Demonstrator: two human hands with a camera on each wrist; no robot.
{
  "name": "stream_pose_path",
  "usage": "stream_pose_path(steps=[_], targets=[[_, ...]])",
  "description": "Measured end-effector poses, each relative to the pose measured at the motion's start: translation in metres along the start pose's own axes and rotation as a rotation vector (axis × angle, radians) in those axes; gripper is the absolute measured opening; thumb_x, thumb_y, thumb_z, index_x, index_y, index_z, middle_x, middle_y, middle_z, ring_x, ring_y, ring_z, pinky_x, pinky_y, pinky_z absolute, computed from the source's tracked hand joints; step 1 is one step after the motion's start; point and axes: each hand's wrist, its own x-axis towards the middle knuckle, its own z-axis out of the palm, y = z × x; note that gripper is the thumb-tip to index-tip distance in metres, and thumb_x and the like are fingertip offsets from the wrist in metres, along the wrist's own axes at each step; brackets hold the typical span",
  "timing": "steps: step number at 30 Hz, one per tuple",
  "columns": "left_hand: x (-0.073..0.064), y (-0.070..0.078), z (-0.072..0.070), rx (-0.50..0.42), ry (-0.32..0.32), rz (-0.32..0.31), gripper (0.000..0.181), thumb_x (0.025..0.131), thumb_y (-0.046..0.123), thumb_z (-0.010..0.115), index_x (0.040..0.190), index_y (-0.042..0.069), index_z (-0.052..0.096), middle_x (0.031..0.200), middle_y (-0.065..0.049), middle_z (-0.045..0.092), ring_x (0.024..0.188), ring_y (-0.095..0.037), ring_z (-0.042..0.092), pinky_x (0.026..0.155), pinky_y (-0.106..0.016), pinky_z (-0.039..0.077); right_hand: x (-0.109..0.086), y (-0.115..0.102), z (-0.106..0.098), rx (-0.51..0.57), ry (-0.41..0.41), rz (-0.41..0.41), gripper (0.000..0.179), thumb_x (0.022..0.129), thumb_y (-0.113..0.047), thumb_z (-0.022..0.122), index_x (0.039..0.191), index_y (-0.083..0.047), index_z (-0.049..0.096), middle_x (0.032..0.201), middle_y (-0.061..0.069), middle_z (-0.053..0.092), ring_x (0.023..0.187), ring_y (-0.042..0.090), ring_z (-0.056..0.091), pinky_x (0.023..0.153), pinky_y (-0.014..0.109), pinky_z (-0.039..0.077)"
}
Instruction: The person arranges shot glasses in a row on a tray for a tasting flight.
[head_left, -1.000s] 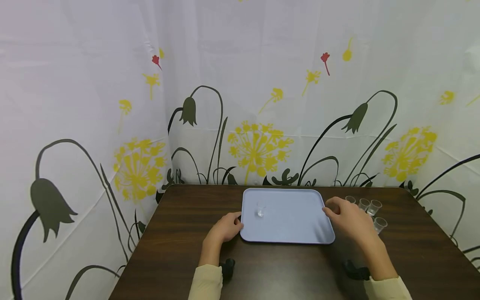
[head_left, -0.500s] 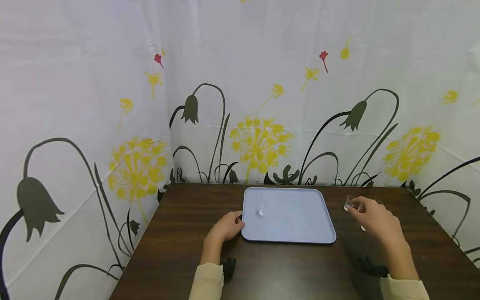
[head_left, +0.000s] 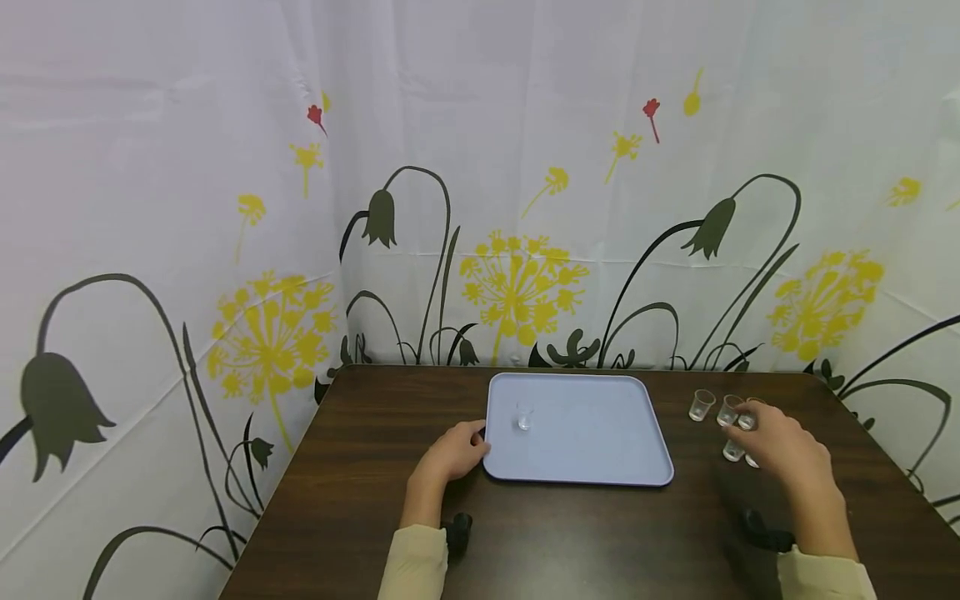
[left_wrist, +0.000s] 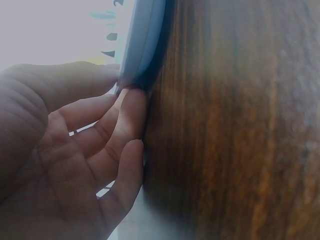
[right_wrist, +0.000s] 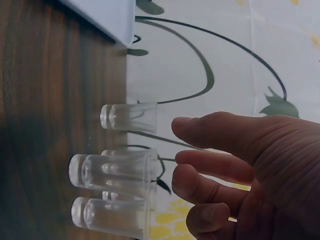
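Observation:
My left hand [head_left: 452, 450] pinches the left rim of a light-blue tray [head_left: 600, 454]; in the left wrist view its thumb is on one side of the tray edge [left_wrist: 143, 40] and its fingers on the other. A small clear shot glass [head_left: 524, 419] stands on the tray, left of its middle. Right of the tray, my right hand [head_left: 787, 450] hovers over several more shot glasses [head_left: 701, 407], partly covering them. In the right wrist view its thumb and fingers are apart, close to the rims of the upright glasses [right_wrist: 115, 170], with nothing between them.
The dark wooden table [head_left: 585, 542] ends at a white curtain [head_left: 480, 100] printed with flowers. Black wrist straps show at the left wrist [head_left: 457, 533] and the right.
My right hand has left the tray's right side and moved right to the shot glasses, uncovering some of them. The left hand stays at the tray's left rim.

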Motion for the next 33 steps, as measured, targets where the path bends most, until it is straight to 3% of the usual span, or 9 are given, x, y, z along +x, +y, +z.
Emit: stream_pose_path(steps=[8, 13, 17, 24, 26, 29, 32, 33], targets=[[-0.011, 0.013, -0.01, -0.003, -0.012, 0.009, 0.055, 0.104, 0.029, 0.063, 0.153, 0.004, 0.057, 0.083, 0.002, 0.053, 0.071, -0.014, 0.05, 0.063, -0.031, 0.039, 0.007, 0.009, 0.004, -0.009, -0.016, 0.025, 0.078, 0.1, -0.055, 0.066, 0.152, 0.0, 0.049, 0.142, 0.041, 0.056, 0.115, 0.064, 0.061, 0.078, 0.073, 0.048], [-0.031, 0.036, -0.021, -0.019, 0.001, 0.027, 0.048, 0.103, 0.021, 0.063, 0.146, -0.001, 0.06, 0.081, -0.001, 0.051, 0.07, -0.016, 0.048, 0.064, -0.032, 0.037, 0.009, 0.012, 0.008, -0.007, -0.028, 0.043, 0.074, 0.101, -0.051, 0.067, 0.151, 0.0, 0.05, 0.139, 0.04, 0.058, 0.114, 0.064, 0.06, 0.08, 0.073, 0.048], [-0.046, 0.053, -0.029, -0.066, 0.0, 0.018, 0.052, 0.102, 0.017, 0.065, 0.15, -0.003, 0.058, 0.082, -0.004, 0.053, 0.071, -0.019, 0.049, 0.065, -0.033, 0.037, 0.01, 0.013, 0.01, -0.011, -0.031, 0.05, 0.069, 0.101, -0.049, 0.068, 0.148, 0.0, 0.053, 0.14, 0.041, 0.056, 0.115, 0.064, 0.06, 0.081, 0.074, 0.048], [-0.035, 0.036, -0.021, -0.034, 0.013, 0.06, 0.052, 0.104, 0.019, 0.062, 0.15, -0.004, 0.057, 0.08, -0.001, 0.051, 0.068, -0.015, 0.047, 0.062, -0.031, 0.037, 0.012, 0.012, 0.011, -0.014, -0.044, 0.072, 0.067, 0.101, -0.047, 0.068, 0.146, 0.0, 0.054, 0.142, 0.042, 0.053, 0.117, 0.066, 0.058, 0.083, 0.075, 0.047], [-0.036, 0.038, -0.022, -0.039, 0.01, 0.05, 0.053, 0.104, 0.019, 0.062, 0.151, -0.003, 0.056, 0.082, -0.002, 0.053, 0.07, -0.016, 0.049, 0.063, -0.032, 0.038, 0.012, 0.012, 0.011, -0.015, -0.047, 0.075, 0.067, 0.101, -0.048, 0.068, 0.147, 0.0, 0.054, 0.143, 0.043, 0.053, 0.118, 0.066, 0.058, 0.083, 0.075, 0.048], [-0.046, 0.053, -0.028, -0.074, -0.005, -0.003, 0.055, 0.103, 0.017, 0.065, 0.154, -0.002, 0.055, 0.086, -0.005, 0.056, 0.073, -0.019, 0.051, 0.066, -0.033, 0.039, 0.012, 0.013, 0.011, -0.013, -0.051, 0.078, 0.069, 0.101, -0.048, 0.067, 0.148, 0.0, 0.053, 0.144, 0.043, 0.052, 0.119, 0.066, 0.057, 0.084, 0.075, 0.047], [-0.049, 0.057, -0.031, -0.069, -0.004, -0.009, 0.055, 0.104, 0.017, 0.065, 0.154, -0.002, 0.054, 0.086, -0.005, 0.056, 0.074, -0.018, 0.051, 0.067, -0.032, 0.038, 0.012, 0.013, 0.012, -0.011, -0.055, 0.084, 0.069, 0.102, -0.048, 0.067, 0.148, 0.001, 0.053, 0.145, 0.044, 0.051, 0.12, 0.066, 0.056, 0.085, 0.076, 0.047], [-0.047, 0.051, -0.028, -0.062, 0.002, 0.02, 0.056, 0.105, 0.021, 0.064, 0.155, -0.002, 0.054, 0.086, -0.003, 0.054, 0.073, -0.017, 0.05, 0.066, -0.032, 0.038, 0.012, 0.013, 0.012, -0.011, -0.055, 0.086, 0.069, 0.102, -0.048, 0.067, 0.148, 0.0, 0.053, 0.145, 0.044, 0.051, 0.12, 0.066, 0.056, 0.085, 0.076, 0.047]])
